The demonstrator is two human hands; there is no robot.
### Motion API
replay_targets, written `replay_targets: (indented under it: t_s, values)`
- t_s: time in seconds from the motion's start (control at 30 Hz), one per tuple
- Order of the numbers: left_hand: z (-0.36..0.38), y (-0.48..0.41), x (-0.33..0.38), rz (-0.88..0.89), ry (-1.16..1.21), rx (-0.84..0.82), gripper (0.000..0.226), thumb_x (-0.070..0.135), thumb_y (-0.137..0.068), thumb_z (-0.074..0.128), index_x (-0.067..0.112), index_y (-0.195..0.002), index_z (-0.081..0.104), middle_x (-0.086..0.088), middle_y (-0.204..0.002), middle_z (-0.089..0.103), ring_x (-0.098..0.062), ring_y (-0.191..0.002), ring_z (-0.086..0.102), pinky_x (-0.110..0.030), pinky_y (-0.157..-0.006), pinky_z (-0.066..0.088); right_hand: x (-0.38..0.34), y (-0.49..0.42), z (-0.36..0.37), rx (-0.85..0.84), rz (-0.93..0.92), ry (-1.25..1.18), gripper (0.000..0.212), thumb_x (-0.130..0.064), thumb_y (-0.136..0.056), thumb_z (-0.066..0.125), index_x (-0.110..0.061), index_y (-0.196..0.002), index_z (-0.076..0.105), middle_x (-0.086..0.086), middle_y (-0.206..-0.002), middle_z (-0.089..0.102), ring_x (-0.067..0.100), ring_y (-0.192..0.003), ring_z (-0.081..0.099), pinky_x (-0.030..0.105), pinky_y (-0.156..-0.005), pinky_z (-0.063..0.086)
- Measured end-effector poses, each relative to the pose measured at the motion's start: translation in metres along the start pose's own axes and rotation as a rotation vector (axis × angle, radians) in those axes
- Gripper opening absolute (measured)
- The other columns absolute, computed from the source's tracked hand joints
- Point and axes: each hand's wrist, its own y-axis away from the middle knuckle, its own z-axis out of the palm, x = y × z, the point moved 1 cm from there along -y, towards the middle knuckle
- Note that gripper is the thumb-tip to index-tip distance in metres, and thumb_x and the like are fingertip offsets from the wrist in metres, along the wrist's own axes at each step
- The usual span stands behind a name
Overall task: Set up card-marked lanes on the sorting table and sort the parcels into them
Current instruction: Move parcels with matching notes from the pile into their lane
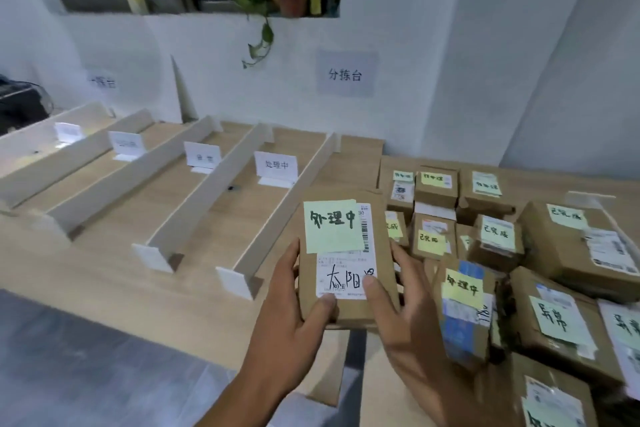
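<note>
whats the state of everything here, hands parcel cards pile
left hand: grips held parcel's left edge
right hand: grips its right edge, thumb on label
held parcel: up in both hands, note reads 处理中
lane cards: standing upright
parcel pile: stacked at right, unsorted

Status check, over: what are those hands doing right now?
Left hand, right hand grip one parcel. Note matches lane card ahead. Only a divider between.

Wall sign (345,74): 分拣台. Lane card (276,165) on counter (114,253): 处理中. Front parcel (382,239): green note (332,224) 处理中; shipping label (346,279), handwritten 太阳, last character unclear. Pile at right: yellow note (464,286) 处理中; pale note (554,319) 异常; small note (496,231) 已完成. Remaining cards too blurred.
</note>
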Motion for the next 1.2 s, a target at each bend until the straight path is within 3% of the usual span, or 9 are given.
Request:
replay_targets:
  t_s: [0.1,0.23,0.3,0.43,0.53,0.67,0.8,0.9,1.2]
  values:
    - [-0.051,0.013,-0.008,-0.014,0.009,0.085,0.076,0.037,-0.083,0.058,0.059,-0.148,0.024,0.024,-0.142,0.055,-0.002,-0.121,0.06,-0.04,-0.084,0.061,-0.016,0.009,0.05,-0.087,-0.021,-0.051,0.054,-0.037,-0.097,0.064,-0.039,-0.148,0.047,-0.024,-0.139,0.053,0.002,-0.133,0.051,0.028,-0.107,0.049]
    - [-0.118,0.019,-0.026,-0.051,0.042,0.159,0.076,0.037,-0.081,0.058,0.056,-0.147,0.026,0.022,-0.138,0.059,-0.002,-0.113,0.065,-0.039,-0.082,0.061,-0.039,0.015,0.121,-0.158,-0.04,-0.064,0.05,-0.041,-0.096,0.065,-0.05,-0.141,0.045,-0.038,-0.132,0.049,-0.011,-0.128,0.047,0.001,-0.093,0.038]
    - [-0.154,0.015,-0.039,-0.042,0.052,0.178,0.076,0.041,-0.079,0.057,0.055,-0.147,0.028,0.022,-0.139,0.058,-0.001,-0.114,0.063,-0.036,-0.079,0.062,-0.048,0.013,0.159,-0.186,-0.038,-0.089,0.051,-0.033,-0.096,0.067,-0.047,-0.14,0.046,-0.037,-0.129,0.05,-0.01,-0.127,0.048,0.0,-0.092,0.037]
    - [-0.227,-0.005,-0.072,-0.01,0.043,0.191,0.074,0.041,-0.079,0.057,0.057,-0.146,0.029,0.028,-0.141,0.053,0.003,-0.125,0.054,-0.023,-0.076,0.06,-0.061,0.006,0.238,-0.19,-0.087,-0.027,0.052,-0.029,-0.096,0.066,-0.032,-0.145,0.05,-0.019,-0.132,0.054,0.0,-0.126,0.052,0.006,-0.095,0.04]
    - [-0.279,-0.027,-0.098,-0.011,0.005,0.166,0.071,0.042,-0.079,0.058,0.064,-0.139,0.028,0.033,-0.14,0.052,0.006,-0.125,0.054,-0.032,-0.079,0.061,-0.066,-0.004,0.294,-0.152,-0.059,0.001,0.054,-0.037,-0.088,0.063,-0.044,-0.139,0.048,-0.014,-0.127,0.055,0.006,-0.106,0.06,0.018,-0.085,0.05]
    - [-0.328,-0.074,-0.132,-0.025,-0.049,0.078,0.073,0.046,-0.079,0.056,0.059,-0.144,0.025,0.037,-0.139,0.051,0.011,-0.124,0.052,-0.034,-0.084,0.057,-0.057,-0.024,0.353,-0.13,-0.014,-0.013,0.055,-0.047,-0.089,0.064,-0.035,-0.14,0.05,-0.022,-0.128,0.054,0.011,-0.119,0.059,0.04,-0.092,0.056]
    - [-0.345,-0.143,-0.169,-0.06,-0.032,-0.067,0.068,0.062,-0.079,0.062,0.063,-0.137,0.028,0.034,-0.135,0.054,0.008,-0.123,0.054,-0.026,-0.091,0.054,-0.026,-0.069,0.392,-0.099,0.036,0.05,0.047,-0.046,-0.091,0.063,-0.043,-0.136,0.049,-0.031,-0.125,0.049,0.004,-0.118,0.058,0.032,-0.094,0.055]
    - [-0.338,-0.21,-0.212,-0.124,-0.06,-0.105,0.061,0.04,-0.08,0.057,0.069,-0.127,0.03,0.032,-0.133,0.056,0.01,-0.122,0.053,-0.024,-0.098,0.048,0.017,-0.119,0.418,-0.094,0.116,0.089,0.044,-0.036,-0.096,0.066,-0.043,-0.135,0.048,-0.031,-0.123,0.048,0.0,-0.116,0.058,0.028,-0.094,0.054]
    - [-0.291,-0.415,-0.347,-0.289,-0.124,-0.189,0.056,0.031,-0.082,0.054,0.073,-0.117,0.041,0.041,-0.12,0.057,0.007,-0.112,0.058,-0.031,-0.087,0.056,0.177,-0.29,0.495,-0.092,0.306,0.188,0.046,-0.038,-0.094,0.066,-0.045,-0.133,0.043,-0.027,-0.122,0.046,-0.018,-0.109,0.05,-0.001,-0.081,0.038]
